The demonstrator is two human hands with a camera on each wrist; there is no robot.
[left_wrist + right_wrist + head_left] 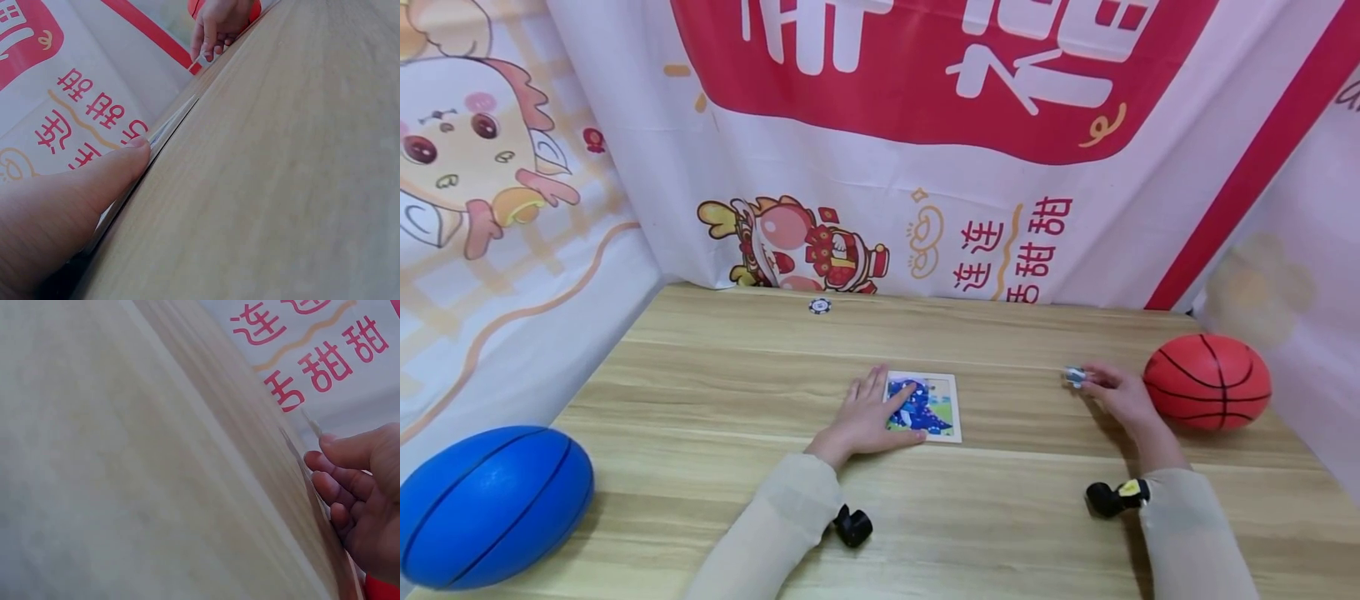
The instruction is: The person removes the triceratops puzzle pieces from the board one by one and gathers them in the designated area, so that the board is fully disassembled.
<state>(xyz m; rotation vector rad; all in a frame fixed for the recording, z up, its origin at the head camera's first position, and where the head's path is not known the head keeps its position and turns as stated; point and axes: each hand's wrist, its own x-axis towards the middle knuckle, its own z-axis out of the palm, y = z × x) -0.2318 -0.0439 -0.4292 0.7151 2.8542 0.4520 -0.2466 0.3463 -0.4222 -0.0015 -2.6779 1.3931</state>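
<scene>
A: Okay, landmark is the puzzle board (923, 407), mid worktop (715, 400). Where are the hands?

B: Left hand (868, 418) lies flat on the board's left edge, fingers (901, 400) straight and slightly spread, tips over the blue picture. Left wrist view shows the thumb (94, 181) pressed down at the thin edge of the board (169, 128).

A: Right hand?

B: Right hand (1118, 393) is well to the right of the board, just beside the orange ball (1207, 382). Its fingers (340, 478) are curled, pinching a small flat piece (1074, 377), the piece pointing back toward the board.

A: So which hand is nearer?

B: Left, it's touching the board. The piece lies apart from it, to its right. Blue ball (488, 505) is far left of the board, untouched.
</scene>
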